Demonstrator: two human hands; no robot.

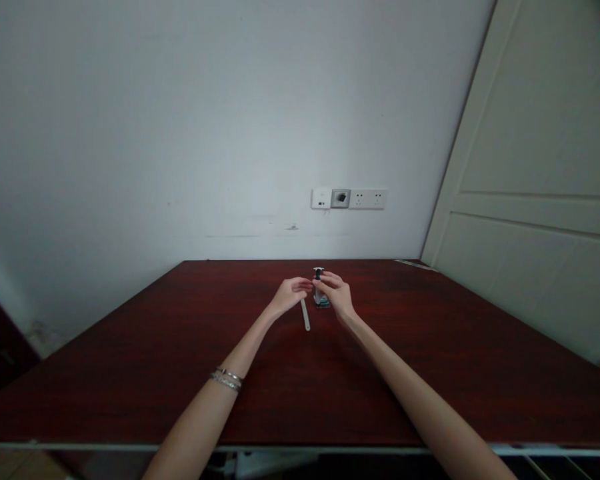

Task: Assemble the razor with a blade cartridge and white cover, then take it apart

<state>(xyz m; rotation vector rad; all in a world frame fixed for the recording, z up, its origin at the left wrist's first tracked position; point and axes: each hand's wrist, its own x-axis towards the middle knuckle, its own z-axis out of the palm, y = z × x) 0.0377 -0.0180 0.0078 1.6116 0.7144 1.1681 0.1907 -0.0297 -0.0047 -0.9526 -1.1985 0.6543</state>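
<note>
Near the middle of the table's [130, 373] far edge, the right hand [339, 293] pinches a small upright device [318, 295]. The left hand [290, 293] curls beside it; whether it grips the pale flat strip [306, 317] I cannot tell.

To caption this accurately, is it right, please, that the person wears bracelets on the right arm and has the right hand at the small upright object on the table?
Not quite: the head view shows the bracelets on the left arm. The right hand is indeed at the small upright object on the table.
</note>
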